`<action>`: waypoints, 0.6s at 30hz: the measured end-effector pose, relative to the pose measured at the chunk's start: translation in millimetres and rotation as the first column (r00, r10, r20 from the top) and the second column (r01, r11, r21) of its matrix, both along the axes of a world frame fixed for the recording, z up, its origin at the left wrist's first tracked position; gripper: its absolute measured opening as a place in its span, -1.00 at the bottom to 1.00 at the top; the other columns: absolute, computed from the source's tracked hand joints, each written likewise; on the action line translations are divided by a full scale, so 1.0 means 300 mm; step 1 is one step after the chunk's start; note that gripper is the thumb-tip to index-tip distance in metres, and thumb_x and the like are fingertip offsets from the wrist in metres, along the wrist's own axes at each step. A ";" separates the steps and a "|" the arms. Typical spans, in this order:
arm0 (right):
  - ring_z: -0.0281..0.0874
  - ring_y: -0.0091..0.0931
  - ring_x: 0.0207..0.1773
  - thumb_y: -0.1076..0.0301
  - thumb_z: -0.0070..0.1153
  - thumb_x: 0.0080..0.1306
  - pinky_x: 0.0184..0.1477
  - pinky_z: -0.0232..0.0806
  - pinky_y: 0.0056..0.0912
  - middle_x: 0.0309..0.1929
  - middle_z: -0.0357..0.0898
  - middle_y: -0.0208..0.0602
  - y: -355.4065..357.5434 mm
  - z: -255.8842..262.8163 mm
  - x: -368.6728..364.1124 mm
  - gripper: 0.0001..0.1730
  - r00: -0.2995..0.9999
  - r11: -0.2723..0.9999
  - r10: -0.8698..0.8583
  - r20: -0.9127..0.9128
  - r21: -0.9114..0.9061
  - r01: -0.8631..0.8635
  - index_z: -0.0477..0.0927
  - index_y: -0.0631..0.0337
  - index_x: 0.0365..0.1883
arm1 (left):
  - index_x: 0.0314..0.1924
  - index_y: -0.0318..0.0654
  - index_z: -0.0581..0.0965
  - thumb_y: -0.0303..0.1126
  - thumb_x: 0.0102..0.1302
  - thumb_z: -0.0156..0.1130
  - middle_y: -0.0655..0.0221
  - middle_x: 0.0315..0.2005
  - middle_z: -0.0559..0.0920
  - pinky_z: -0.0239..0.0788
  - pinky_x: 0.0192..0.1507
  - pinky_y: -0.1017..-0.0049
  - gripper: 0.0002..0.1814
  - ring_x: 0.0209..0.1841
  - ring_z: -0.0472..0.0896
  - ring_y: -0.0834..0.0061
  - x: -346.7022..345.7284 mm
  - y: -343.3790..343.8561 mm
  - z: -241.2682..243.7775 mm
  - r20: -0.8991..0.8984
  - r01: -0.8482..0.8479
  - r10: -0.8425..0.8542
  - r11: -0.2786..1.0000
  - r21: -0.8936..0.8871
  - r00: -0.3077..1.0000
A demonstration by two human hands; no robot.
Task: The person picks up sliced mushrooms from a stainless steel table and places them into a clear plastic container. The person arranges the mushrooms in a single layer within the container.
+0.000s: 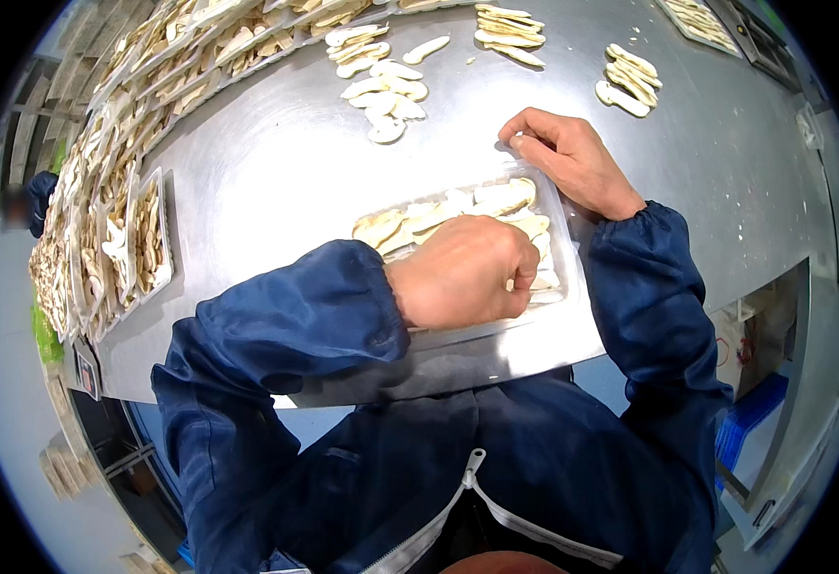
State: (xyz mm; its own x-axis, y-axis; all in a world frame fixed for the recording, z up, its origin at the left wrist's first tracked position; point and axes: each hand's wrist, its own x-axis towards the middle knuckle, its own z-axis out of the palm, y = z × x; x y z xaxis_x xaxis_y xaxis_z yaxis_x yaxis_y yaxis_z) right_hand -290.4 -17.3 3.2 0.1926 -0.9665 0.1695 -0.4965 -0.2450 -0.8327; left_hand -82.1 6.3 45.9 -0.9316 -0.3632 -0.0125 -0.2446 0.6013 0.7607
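A clear plastic tray (571, 251) holding pale mushroom slices (437, 214) lies on the steel table in front of me. My left hand (466, 269) is over the tray, back of the hand up, with its fingers curled down at the right part of the slices. Its fingertips are mostly hidden, so whether it grips a slice cannot be told. Just past the tray's far right corner is my right hand (573, 154). Its fingers are loosely bent, thumb and forefinger slightly apart, and nothing shows between them.
Mushroom slices lie in groups on the steel table (269, 158): far middle (383, 90), far centre (509, 34) and right (629, 82). Filled trays (150, 237) stand stacked along the left. Another tray (699, 25) is far right. A person (32, 201) is at the far left.
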 end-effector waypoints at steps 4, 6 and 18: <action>0.39 -0.52 -0.46 0.23 0.03 0.41 -0.35 0.25 -0.41 -0.51 0.56 -0.29 0.000 0.009 -0.008 -0.68 1.000 1.000 -0.003 -0.015 0.007 0.003 0.65 0.33 -0.16 | -0.40 -0.30 0.63 -0.52 0.12 0.39 0.46 -0.53 0.57 0.25 -0.46 0.55 -0.93 -0.49 0.41 0.67 0.038 -0.078 0.095 0.008 -0.098 0.098 0.977 0.189 0.995; 0.38 -0.52 -0.47 0.23 0.03 0.41 -0.35 0.24 -0.41 -0.51 0.55 -0.29 0.000 0.002 -0.008 -0.68 1.000 1.000 -0.002 -0.005 -0.016 0.001 0.64 0.33 -0.17 | -0.36 -0.27 0.67 -0.53 0.14 0.38 0.52 -0.49 0.62 0.19 -0.47 0.62 -0.94 -0.48 0.39 0.76 0.111 -0.172 0.139 -0.117 -0.212 0.230 0.966 0.147 0.966; 0.29 -0.57 -0.53 0.32 0.02 0.40 -0.43 0.16 -0.45 -0.56 0.50 -0.34 0.003 0.025 -0.004 -0.74 1.000 0.999 0.003 -0.029 0.045 -0.002 0.63 0.32 -0.15 | -0.13 -0.27 0.71 -0.24 0.20 0.43 0.41 -0.50 0.63 0.40 -0.28 0.50 -0.69 -0.43 0.53 0.58 0.424 -0.743 0.041 -0.133 -0.694 0.702 0.624 -0.360 0.700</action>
